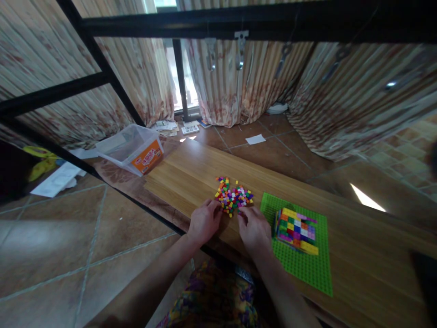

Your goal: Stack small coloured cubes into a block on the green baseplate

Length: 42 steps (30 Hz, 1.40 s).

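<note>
A loose pile of small coloured toy bricks lies on the wooden table. At its near left edge is my left hand, fingers curled together and touching the bricks; whatever they pinch is hidden. My right hand reaches to the pile's near right side with thumb and fingertips bent close together, and I cannot make out what is between them. Just right of that hand lies a green studded baseplate. On the baseplate stands a low block built from multicoloured bricks, yellow along two of its edges.
A clear plastic bin with an orange label stands at the far left end of the wooden table. A black metal frame with hanging clips crosses above. Papers lie on the tiled floor beyond, before striped curtains.
</note>
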{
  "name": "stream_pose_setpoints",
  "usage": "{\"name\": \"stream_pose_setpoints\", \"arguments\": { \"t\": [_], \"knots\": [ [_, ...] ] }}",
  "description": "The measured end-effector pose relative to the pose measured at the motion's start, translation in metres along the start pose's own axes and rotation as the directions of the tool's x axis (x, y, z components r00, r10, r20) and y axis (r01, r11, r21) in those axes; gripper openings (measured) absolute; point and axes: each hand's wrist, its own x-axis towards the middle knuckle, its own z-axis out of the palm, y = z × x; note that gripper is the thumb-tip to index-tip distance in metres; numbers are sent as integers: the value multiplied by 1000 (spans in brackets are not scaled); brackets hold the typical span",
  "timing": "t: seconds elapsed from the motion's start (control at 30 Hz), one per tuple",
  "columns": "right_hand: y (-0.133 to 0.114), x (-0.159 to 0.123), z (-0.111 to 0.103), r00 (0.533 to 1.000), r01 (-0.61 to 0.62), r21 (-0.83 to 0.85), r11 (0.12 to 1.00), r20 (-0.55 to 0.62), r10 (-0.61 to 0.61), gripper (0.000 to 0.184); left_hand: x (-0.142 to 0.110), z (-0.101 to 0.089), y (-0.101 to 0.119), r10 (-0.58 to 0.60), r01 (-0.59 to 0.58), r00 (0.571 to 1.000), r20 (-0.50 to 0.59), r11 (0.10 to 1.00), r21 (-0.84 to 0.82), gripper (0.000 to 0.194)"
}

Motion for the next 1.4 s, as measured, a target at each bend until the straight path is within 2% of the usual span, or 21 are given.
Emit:
{"name": "stream_pose_setpoints", "arguments": {
  "t": [0.2,0.37,0.53,0.67,0.73,0.83,0.97,1.1,1.17,1.23,1.33,1.4],
  "knots": [
    [-5,6,7,998,-57,-118,991,13,59,15,0,-1,0,2,-2,1000,-6,1000,-31,16],
    [-6,11,14,999,-33,-100,994,32,37,19,-1,-1,-1,7,-7,1000,-11,1000,-27,16],
    [-13,12,1,1000,4,60,998,-17,-3,21,-3,-4,-3,29,-38,997,-74,992,-122,15],
    [-23,0,-25,991,-1,341,940,-123,46,20,-10,-14,7,94,-131,988,-126,933,-334,15],
    [-27,-14,-35,983,-55,523,851,-119,137,16,-16,-19,19,149,-180,983,-103,877,-445,18],
    [-29,-38,-39,937,-212,758,616,-20,348,16,-28,-21,41,257,-234,966,-37,801,-551,18],
    [-25,-62,-39,816,-323,911,254,133,562,22,-41,-13,66,366,-278,930,48,779,-563,12],
    [-18,-72,-49,707,-306,951,-35,252,661,31,-43,-5,82,416,-322,906,77,796,-512,13],
    [-16,-75,-58,671,-272,955,-119,276,688,34,-42,-1,91,440,-355,894,84,811,-465,10],
    [-13,-78,-66,644,-243,957,-160,283,711,36,-41,2,99,471,-399,878,88,821,-407,10],
    [-8,-82,-75,629,-210,963,-172,267,730,37,-38,4,112,530,-475,843,95,814,-334,14],
    [-1,-86,-79,622,-199,969,-143,238,746,37,-33,5,120,552,-504,829,90,807,-309,15]
  ]
}}
